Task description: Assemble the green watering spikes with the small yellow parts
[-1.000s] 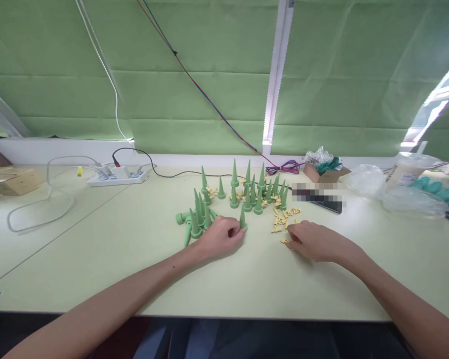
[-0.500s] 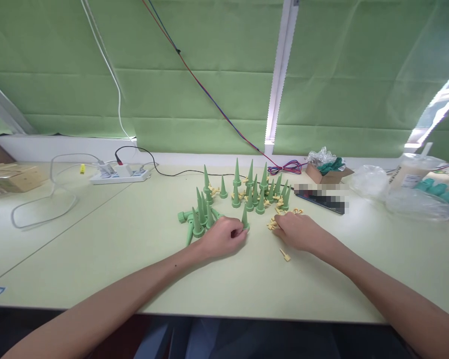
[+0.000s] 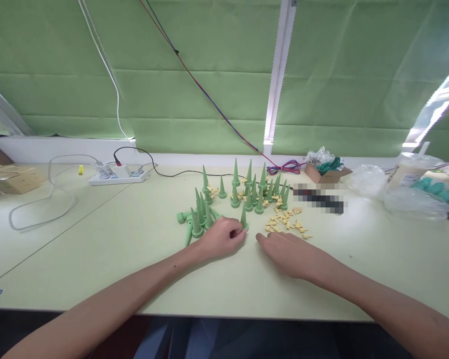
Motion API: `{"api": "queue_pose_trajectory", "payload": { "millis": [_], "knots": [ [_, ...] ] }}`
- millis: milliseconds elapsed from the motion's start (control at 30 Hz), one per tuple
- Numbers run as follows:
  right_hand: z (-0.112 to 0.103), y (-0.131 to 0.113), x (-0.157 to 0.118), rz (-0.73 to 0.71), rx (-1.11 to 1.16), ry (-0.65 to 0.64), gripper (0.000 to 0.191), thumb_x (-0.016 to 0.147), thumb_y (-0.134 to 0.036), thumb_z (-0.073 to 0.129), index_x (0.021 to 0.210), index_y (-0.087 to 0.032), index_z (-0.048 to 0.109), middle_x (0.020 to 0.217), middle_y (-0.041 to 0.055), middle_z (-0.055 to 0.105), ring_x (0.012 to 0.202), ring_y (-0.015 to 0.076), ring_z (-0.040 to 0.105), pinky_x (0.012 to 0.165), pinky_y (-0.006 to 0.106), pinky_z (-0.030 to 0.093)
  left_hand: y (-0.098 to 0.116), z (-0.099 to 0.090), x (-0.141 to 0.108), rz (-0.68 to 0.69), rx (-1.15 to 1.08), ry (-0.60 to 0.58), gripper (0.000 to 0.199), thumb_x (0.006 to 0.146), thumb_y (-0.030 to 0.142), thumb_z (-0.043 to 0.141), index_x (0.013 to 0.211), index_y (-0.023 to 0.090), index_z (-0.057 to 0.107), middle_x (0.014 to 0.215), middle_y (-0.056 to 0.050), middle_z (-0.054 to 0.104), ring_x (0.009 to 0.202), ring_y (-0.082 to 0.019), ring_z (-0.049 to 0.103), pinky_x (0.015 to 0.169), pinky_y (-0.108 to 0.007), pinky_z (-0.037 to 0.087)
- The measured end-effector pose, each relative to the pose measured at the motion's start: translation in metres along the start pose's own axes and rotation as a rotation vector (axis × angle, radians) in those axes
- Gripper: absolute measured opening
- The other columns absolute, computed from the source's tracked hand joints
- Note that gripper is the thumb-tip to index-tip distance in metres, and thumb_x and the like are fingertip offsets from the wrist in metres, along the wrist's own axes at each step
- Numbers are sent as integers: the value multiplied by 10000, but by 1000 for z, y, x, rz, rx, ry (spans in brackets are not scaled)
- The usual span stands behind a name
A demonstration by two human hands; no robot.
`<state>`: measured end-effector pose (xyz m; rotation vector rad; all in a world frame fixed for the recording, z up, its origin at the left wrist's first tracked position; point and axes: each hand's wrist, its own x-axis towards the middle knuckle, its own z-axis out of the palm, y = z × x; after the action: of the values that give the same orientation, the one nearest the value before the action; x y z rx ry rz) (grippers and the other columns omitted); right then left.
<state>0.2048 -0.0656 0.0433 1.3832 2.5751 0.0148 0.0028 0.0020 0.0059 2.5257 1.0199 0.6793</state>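
My left hand [image 3: 224, 238] is closed around the base of a green plastic cone [image 3: 244, 217], which points upward on the table. To its right, my right hand [image 3: 286, 253] is low over the table with its fingers drawn together and pointing left; whatever it may hold is hidden beneath it. Small yellow plastic pegs [image 3: 286, 224] lie scattered just beyond the right hand. Behind both hands stand several more green cones [image 3: 259, 203], with yellow pieces among them. Left of my left hand, other green cones [image 3: 197, 227] stand and lie in a cluster.
A phone-like dark object [image 3: 320, 199], partly pixelated, lies at the back right. Beyond it are a small cardboard box [image 3: 324, 174], plastic bags [image 3: 415, 202] and a drink cup [image 3: 407, 172]. A power strip [image 3: 118, 177] with cables sits at the back left.
My right hand has moved left and nearer to me, off the yellow pegs, and now covers the spot where a single peg lay. My left hand stays at the cone.
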Motion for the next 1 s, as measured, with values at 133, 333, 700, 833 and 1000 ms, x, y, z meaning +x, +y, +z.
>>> {"api": "queue_pose_trajectory", "payload": {
  "millis": [133,333,700,833,1000],
  "knots": [
    [-6,14,24,96,-27,31,318,846,55,404,1069,-117,553,862,127,647,774,248,672,590,278,396,-2,0,0,10,-1,-5,360,878,236,466,574,180,283,528,37,357,509,-92,290,518,-253,245],
    [-3,52,47,304,3,196,142,958,-91,402,1021,-144,518,859,107,635,727,234,635,538,278,283,0,1,0,17,-3,6,357,865,218,473,570,181,275,522,41,339,503,-89,279,511,-253,240],
    [6,58,41,241,59,369,187,999,-240,403,866,-185,521,841,53,639,692,179,592,534,271,231,-1,2,1,-7,7,2,362,866,231,485,572,181,281,523,37,341,505,-92,289,506,-262,236],
    [5,53,34,213,24,266,210,975,-255,431,795,-186,515,766,47,624,675,182,585,522,272,214,-1,1,1,-6,6,-4,368,859,225,488,568,182,267,517,37,330,502,-93,290,501,-262,234],
    [7,49,27,249,29,205,187,978,-251,403,861,-178,530,799,65,617,694,191,591,526,271,216,-2,1,0,22,13,-7,348,834,204,508,570,181,283,511,42,329,500,-91,297,506,-258,243]
  ]
}}
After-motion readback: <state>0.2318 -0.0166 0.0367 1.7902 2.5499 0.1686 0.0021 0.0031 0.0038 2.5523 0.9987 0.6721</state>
